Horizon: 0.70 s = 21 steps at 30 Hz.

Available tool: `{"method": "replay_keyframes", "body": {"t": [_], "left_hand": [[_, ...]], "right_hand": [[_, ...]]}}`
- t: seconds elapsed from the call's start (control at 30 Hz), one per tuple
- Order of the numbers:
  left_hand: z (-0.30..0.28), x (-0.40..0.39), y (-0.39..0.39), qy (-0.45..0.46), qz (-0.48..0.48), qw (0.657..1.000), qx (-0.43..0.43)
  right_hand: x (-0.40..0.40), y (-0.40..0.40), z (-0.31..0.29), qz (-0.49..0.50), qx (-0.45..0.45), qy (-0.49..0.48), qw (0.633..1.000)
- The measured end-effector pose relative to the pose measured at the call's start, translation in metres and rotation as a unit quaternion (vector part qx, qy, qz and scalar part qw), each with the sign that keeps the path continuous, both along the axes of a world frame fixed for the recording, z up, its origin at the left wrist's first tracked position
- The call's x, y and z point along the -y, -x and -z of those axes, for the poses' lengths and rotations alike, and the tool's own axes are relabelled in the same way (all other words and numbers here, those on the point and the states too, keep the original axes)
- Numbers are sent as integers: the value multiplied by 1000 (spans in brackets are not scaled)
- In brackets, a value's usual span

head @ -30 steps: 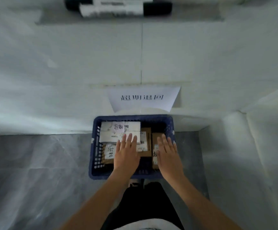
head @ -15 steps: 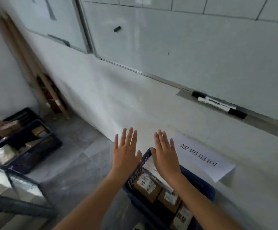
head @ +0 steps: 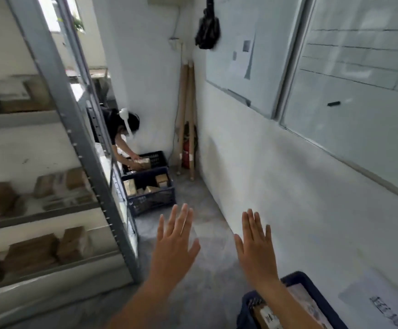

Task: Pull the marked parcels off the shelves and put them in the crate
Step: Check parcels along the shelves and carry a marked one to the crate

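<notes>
Empty hands are facing the aisle, the shelves are lying to the left

Both hands are hanging in the air with straight, spread fingers and are grasping nothing: the left hand [head: 173, 243] is nearer to the metal shelves [head: 57, 129], the right hand [head: 255, 245] is nearer to the blue crate [head: 312, 284] at the near right corner, which is already holding parcels. The brown parcels on the shelves [head: 72, 244] are lying to the left of the fingertips, blurred, so I cannot tell which are marked or how their long axis is lying. I judge the next reach is going left, and the left hand is closer
</notes>
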<state>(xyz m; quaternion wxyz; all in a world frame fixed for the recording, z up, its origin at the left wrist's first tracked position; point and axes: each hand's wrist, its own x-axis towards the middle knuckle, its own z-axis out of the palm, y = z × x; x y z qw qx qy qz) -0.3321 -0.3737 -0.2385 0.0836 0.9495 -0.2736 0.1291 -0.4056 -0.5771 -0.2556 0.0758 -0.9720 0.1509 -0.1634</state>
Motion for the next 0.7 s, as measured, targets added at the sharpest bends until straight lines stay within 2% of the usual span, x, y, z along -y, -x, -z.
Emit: {"method": "replay_keyframes", "body": {"t": [0.37,0.7], "left_hand": [[1,-292,-28,-10,-200,980,17],[1,-428,-66,11,-306,951,26]], "right_hand": [[-252,-116,-27,-186,46,43,981],[-416,-202,-21,-323,52,64,943]]}}
